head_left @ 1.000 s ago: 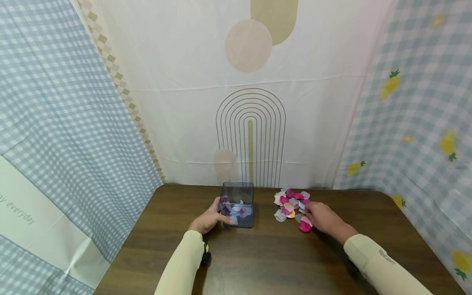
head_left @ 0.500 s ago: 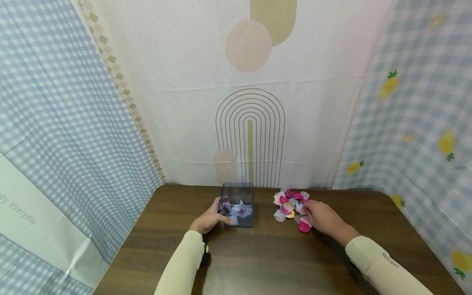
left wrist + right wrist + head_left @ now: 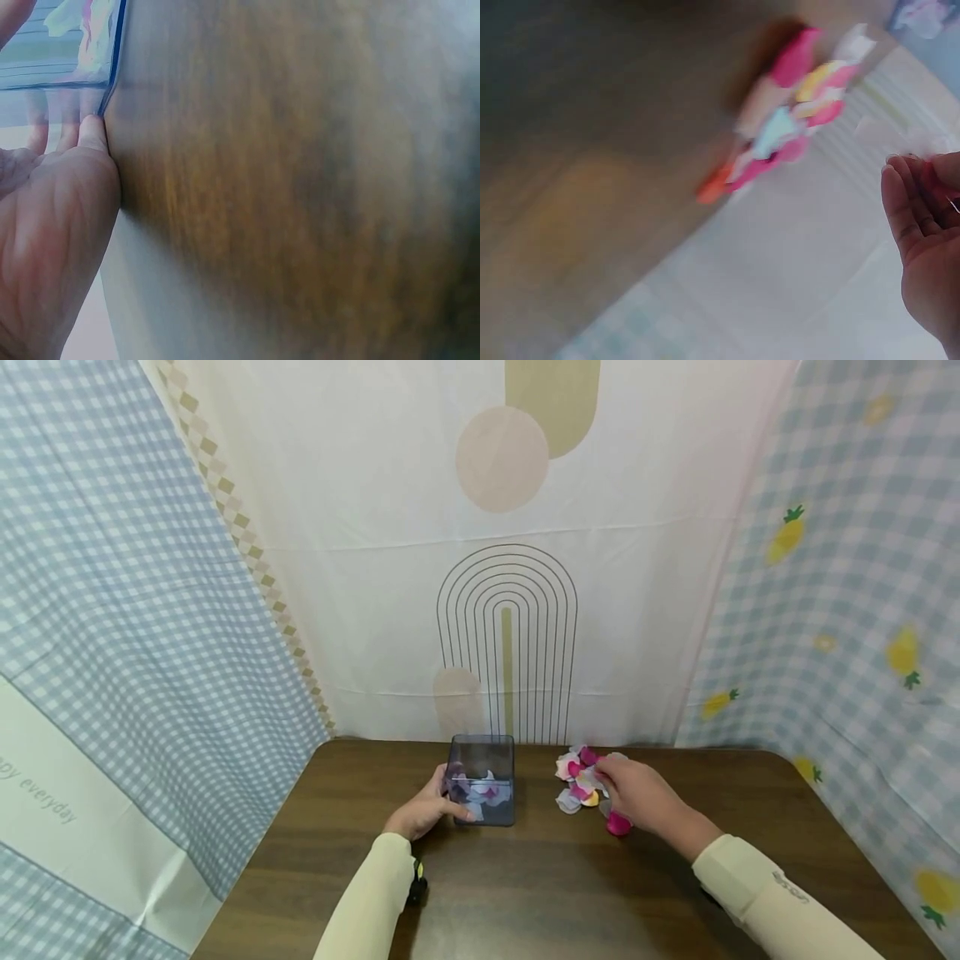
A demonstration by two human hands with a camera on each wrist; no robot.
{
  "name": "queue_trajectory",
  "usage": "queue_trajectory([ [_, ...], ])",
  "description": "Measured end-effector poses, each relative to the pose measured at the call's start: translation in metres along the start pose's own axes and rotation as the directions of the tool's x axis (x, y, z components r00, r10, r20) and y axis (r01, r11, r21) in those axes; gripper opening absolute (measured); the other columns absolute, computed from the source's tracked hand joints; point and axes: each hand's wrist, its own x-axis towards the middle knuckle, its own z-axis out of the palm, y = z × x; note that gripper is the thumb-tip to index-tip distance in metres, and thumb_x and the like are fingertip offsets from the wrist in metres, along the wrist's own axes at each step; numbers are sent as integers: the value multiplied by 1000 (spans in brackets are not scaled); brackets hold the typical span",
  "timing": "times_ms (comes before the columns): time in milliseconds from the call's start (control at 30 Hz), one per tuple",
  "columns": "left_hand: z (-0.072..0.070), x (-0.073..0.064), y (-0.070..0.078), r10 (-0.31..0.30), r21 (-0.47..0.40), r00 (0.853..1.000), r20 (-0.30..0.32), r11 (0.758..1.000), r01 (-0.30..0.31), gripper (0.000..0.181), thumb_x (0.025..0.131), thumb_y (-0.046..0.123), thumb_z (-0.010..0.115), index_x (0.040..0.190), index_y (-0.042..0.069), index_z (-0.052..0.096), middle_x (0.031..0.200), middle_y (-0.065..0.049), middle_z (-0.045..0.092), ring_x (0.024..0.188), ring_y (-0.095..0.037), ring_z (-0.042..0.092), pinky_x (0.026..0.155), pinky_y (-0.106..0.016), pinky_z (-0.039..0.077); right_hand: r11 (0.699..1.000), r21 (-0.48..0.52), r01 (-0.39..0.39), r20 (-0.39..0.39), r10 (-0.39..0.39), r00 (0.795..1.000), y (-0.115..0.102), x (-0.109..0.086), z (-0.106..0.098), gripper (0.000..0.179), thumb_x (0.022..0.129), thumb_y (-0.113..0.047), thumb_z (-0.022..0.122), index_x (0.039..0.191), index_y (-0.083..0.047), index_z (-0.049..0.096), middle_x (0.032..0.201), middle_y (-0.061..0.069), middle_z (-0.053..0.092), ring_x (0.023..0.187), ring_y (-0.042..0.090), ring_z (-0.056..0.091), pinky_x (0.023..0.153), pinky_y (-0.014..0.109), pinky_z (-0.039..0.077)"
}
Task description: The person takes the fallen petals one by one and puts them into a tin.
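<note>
I can barely make out the pale petals (image 3: 589, 778) the right hand (image 3: 639, 795) pinches; the left hand (image 3: 422, 808) grips the translucent box (image 3: 483, 757).

Faintly glossy brown wood-grain table (image 3: 570, 902) with rounded far corners, white cloth (image 3: 645, 627) hanging behind it printed with beige circle (image 3: 502, 459), olive shape (image 3: 576, 410) and thin dark arches (image 3: 535, 693), blue-white gingham cloth (image 3: 187, 618) left, paler checked cloth (image 3: 847, 585) with yellow pineapples (image 3: 787, 537) right.

Passable gap between petals (image 3: 579, 792) and box (image 3: 482, 758); box blocks low leftward path.
</note>
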Motion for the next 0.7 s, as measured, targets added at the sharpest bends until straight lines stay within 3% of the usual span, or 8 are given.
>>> queue_trajectory([
  [167, 1, 0, 1, 3, 9, 1000, 5, 1000, -3, 102, 77, -1, 86, 158, 8, 25, 160, -22, 43, 144, -35, 47, 130, -59, 26, 992, 47, 114, -114, -108, 988, -21, 9, -6, 10, 99, -6, 72, 93, -12, 68, 82, -4, 64, 72, 6, 51, 67, 29, 52],
  [367, 3, 1, 2, 16, 4, 1000, 5, 1000, -16, 102, 77, -2, 86, 158, 8, 25, 160, -22, 44, 144, -34, 47, 129, -57, 28, 976, 83, 202, -204, -182, 962, -36, 17, -7, 17, 95, 1, 74, 89, -13, 66, 77, -1, 66, 68, 2, 48, 61, 23, 48],
  [533, 1, 0, -1, 12, 6, 1000, -6, 1000, -12, 104, 76, -2, 86, 159, 8, 24, 160, -22, 44, 147, -36, 44, 130, -59, 25, 970, 104, 219, -228, -191, 955, -39, 19, -5, 17, 94, 2, 75, 89, -12, 66, 78, -2, 66, 68, 1, 49, 60, 20, 48],
  [700, 1, 0, 1, 12, 11, 1000, 1, 1000, -12, 104, 77, -1, 86, 159, 7, 23, 161, -22, 43, 148, -36, 43, 131, -58, 25, 976, 108, 188, -232, -159, 959, -38, 18, -6, 17, 93, 3, 75, 90, -12, 67, 80, -3, 67, 71, 3, 55, 63, 26, 53],
])
